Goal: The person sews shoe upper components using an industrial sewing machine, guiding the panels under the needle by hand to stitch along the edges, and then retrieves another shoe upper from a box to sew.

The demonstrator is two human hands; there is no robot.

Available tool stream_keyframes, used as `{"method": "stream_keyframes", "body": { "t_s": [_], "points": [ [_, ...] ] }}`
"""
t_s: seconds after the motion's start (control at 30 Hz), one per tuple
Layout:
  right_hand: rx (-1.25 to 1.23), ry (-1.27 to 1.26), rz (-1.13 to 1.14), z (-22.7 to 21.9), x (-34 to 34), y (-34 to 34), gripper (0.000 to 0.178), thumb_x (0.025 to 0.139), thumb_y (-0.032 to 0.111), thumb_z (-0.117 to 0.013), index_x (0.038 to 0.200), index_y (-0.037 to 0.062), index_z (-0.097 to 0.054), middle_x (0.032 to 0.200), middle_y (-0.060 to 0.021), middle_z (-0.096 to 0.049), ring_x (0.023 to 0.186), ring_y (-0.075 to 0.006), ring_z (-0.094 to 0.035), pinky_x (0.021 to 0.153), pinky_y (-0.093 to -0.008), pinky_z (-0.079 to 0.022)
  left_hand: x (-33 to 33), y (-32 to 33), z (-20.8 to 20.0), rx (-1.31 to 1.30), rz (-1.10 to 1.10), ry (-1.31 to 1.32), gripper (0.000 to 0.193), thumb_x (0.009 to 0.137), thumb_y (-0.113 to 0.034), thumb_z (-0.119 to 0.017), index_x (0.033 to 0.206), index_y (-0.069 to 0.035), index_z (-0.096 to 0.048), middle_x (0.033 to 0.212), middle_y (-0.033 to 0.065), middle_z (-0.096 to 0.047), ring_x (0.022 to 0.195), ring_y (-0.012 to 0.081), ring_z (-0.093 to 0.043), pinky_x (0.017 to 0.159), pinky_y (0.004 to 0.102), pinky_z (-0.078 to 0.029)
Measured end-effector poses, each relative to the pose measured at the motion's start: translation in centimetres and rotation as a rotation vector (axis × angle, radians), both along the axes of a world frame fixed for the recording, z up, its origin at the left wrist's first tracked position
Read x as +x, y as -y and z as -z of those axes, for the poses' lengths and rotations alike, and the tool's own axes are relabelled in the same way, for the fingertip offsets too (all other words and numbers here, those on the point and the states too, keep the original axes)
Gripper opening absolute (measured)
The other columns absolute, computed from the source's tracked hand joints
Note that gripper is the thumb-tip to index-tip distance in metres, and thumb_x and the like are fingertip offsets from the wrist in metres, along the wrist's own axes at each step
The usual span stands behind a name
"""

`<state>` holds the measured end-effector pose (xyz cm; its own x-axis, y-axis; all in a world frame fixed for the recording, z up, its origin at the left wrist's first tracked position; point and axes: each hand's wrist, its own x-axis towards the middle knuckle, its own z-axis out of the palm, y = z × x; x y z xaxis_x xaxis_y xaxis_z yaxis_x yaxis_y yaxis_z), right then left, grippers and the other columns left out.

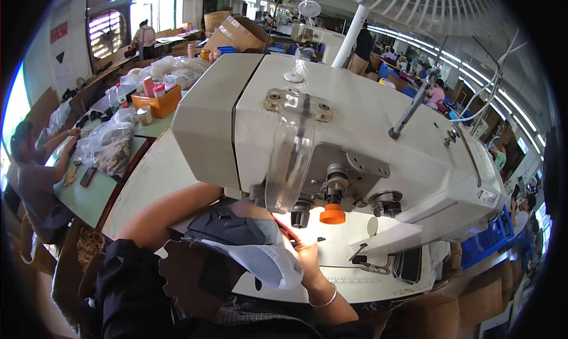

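Observation:
A large cream sewing machine [355,126] fills the middle, its underside lit over the white table [343,262]. Beneath its left end lies a black and grey fabric piece [222,226] with a white lining [269,265] folded toward me. My left hand [251,210] reaches round from the left and rests on the far side of this piece, its fingers mostly hidden by the machine. My right hand [306,256], a bracelet at its wrist, is closed on the piece's right edge, fingers partly covered. A thin dark tip shows beside that hand.
Right of my hand lie scissors [373,268] and a stack of black pieces [408,265]. An orange knob [332,214] hangs low from the machine. At left, a person [35,173] works at a green table [83,198] with plastic bags. A blue crate [488,238] stands far right.

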<state>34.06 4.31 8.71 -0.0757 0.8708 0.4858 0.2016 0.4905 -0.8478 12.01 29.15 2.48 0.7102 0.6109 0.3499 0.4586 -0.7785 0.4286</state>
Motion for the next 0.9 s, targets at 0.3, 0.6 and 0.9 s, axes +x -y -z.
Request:
{"method": "stream_keyframes", "body": {
  "t_s": [0.3,0.6,0.9],
  "points": [
    [0.032,0.029,0.064,-2.7,-0.5,1.0,0.037,0.083,-0.008,-0.056,0.118,0.0045,-0.061,0.090,-0.0003,-0.064,0.074,-0.0042,-0.051,0.070,-0.0185,-0.042,-1.1,0.7,0.2,0.046,-0.002,0.026,0.028,0.086,-0.020,-0.048,0.091,0.003,-0.062,0.088,0.0217,-0.064,0.082,0.0360,-0.062,0.072,0.0411,-0.048],
    [0.003,-0.088,-0.031,-2.8,-1.3,1.6,0.048,0.080,-0.007,-0.057,0.127,0.0032,-0.054,0.108,-0.0102,-0.062,0.093,-0.0139,-0.057,0.085,-0.0238,-0.044,2.1,3.3,-2.9,0.174,-0.101,0.084,0.028,0.086,-0.020,-0.047,0.091,0.003,-0.062,0.088,0.0219,-0.064,0.083,0.0368,-0.062,0.072,0.0414,-0.048],
    [0.016,0.637,0.182,5.4,1.8,1.2,0.038,0.091,0.018,-0.050,0.123,-0.0018,-0.052,0.101,-0.0107,-0.061,0.090,-0.0168,-0.058,0.082,-0.0325,-0.047,1.8,4.5,-6.7,0.263,-0.142,0.082,0.028,0.086,-0.021,-0.047,0.092,0.003,-0.062,0.088,0.0221,-0.064,0.083,0.0376,-0.062,0.073,0.0417,-0.048]
  ]
}}
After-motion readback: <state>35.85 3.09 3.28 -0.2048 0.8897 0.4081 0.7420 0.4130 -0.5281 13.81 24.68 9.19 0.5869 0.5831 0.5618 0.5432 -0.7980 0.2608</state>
